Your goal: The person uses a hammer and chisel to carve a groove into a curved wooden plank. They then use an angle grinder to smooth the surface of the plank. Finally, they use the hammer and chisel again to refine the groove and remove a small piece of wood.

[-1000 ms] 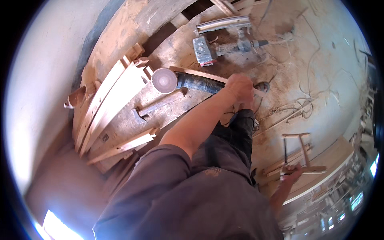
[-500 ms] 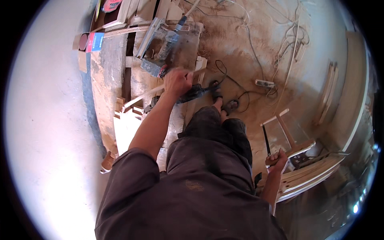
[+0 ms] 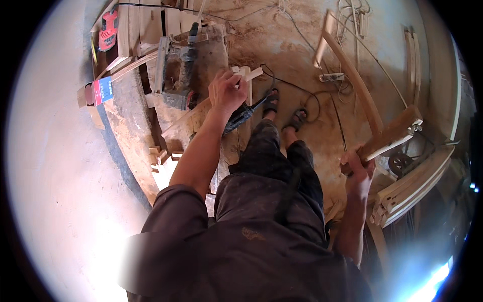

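Note:
In my right hand [image 3: 358, 168] is a wooden frame saw [image 3: 358, 83], gripped at the lower end of one side arm. The saw is raised at my right, its cord stretched along the outer side and its thin dark blade on the inner side. My left hand [image 3: 229, 93] is closed over a narrow wood strip [image 3: 187, 117] lying across the workbench [image 3: 128, 113]. Beside that hand, on the bench, lies a black power tool [image 3: 237, 120]. Light cut wood ends [image 3: 253, 74] show just past my fingers, which partly hide the strip.
A dusty grey power tool [image 3: 186, 63] lies farther along the bench, with a red sander [image 3: 108, 31] and a blue-and-red box [image 3: 103, 90] at far left. Cables and a power strip [image 3: 332, 77] lie on the floor. Stacked boards [image 3: 415, 186] stand at right.
My right hand has lifted the frame saw and swung it forward, so more of its frame shows. The left hand stays on the strip. The whole view has shifted slightly.

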Demonstrator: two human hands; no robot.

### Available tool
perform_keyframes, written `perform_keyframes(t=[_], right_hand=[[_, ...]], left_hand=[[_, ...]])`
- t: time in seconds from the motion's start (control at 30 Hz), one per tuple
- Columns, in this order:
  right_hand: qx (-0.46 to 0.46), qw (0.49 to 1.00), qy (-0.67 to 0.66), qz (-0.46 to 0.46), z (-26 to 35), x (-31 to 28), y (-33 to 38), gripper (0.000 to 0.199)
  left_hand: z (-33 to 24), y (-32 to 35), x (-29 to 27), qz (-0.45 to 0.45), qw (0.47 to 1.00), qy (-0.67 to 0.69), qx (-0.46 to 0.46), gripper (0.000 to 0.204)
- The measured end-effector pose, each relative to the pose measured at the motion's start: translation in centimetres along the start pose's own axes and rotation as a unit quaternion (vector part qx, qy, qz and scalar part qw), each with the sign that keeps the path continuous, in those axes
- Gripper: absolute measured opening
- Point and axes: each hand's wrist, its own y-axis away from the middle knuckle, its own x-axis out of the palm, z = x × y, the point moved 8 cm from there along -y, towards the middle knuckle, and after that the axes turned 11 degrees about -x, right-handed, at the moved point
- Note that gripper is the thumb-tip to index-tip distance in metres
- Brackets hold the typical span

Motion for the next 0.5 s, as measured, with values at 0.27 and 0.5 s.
perform_keyframes(t=[0.27, 0.5], right_hand=[[-0.055, 0.993, -0.094, 0.054, 2.3, 7.9, 2.6, 0.011], [-0.098, 0.979, -0.149, 0.095, 4.6, 14.5, 1.5, 0.010]], left_hand=[[0.4, 0.7, -0.5, -0.001, 0.997, 0.006, 0.081, 0.015], [1.9, -4.9, -1.9, -0.065, 0.995, 0.043, 0.067, 0.021]])
